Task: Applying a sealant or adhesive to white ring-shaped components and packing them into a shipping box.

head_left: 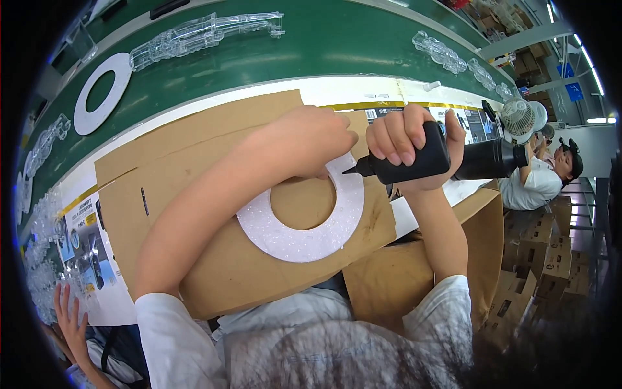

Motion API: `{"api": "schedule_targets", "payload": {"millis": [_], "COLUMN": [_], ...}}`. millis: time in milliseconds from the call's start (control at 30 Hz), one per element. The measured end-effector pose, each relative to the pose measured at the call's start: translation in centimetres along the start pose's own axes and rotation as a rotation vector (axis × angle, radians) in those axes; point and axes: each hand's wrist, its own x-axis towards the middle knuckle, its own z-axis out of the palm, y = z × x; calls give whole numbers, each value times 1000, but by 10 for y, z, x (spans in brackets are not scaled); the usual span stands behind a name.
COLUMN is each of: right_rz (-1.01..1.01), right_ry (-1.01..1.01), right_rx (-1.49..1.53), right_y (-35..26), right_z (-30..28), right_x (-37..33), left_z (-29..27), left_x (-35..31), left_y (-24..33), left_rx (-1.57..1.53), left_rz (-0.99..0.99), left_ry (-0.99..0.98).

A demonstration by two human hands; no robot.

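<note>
- A spare ring (83,115) is lying on the green surface (350,58), well apart from the left hand, beyond it and to its left.
- Cardboard (214,266) is lying beneath the left forearm and carrying the work.
- The white ring (301,247) is lying flat on that cardboard, mostly on the near side of the left hand. It is looking light, thin and fairly stiff, perhaps slick on its speckled face; its outer rim or hole edge is probably offering the surest hold.
- The left hand (317,137) is resting over the ring's far side, its fingers curling inward; whether they are pinching anything, I cannot tell.
- The black bottle (418,162) is tilting sideways within the right hand, its nozzle pointing left at the ring. It is probably light and squeezable; its body is suiting a whole-palm grip.
- The right hand (407,133) is clamping around the bottle, fingers wrapping its far side.
</note>
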Motion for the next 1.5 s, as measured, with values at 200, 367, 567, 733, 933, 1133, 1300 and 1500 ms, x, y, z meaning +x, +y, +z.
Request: {"api": "schedule_targets", "payload": {"millis": [200, 367, 567, 733, 933, 1133, 1300, 1500], "right_rz": [7, -6, -6, 6, -13, -71, -88, -33], "right_ry": [0, -5, -17, -24, -45, 78, 103, 58], "right_rx": [-46, -81, -88, -107, -123, -19, -70, -111], "right_y": [5, 6, 5, 6, 7, -6, -9, -6], "right_z": [-3, -4, -5, -5, -2, -8, -13, -20], "right_x": [-2, -3, -4, -3, -1, 0, -1, 0], "left_z": [6, 3, 1, 3, 3, 4, 3, 4], "left_x": [4, 4, 3, 3, 1, 0, 4, 4], "left_y": [-2, -1, 1, -1, -1, -1, -1, -3], "left_rx": [38, 37, 47, 50, 21, 26, 16, 5], "left_rz": [38, 45, 39, 44, 29, 50, 8, -6], "left_ry": [46, 37, 23, 32, 18, 56, 13, 24]}}
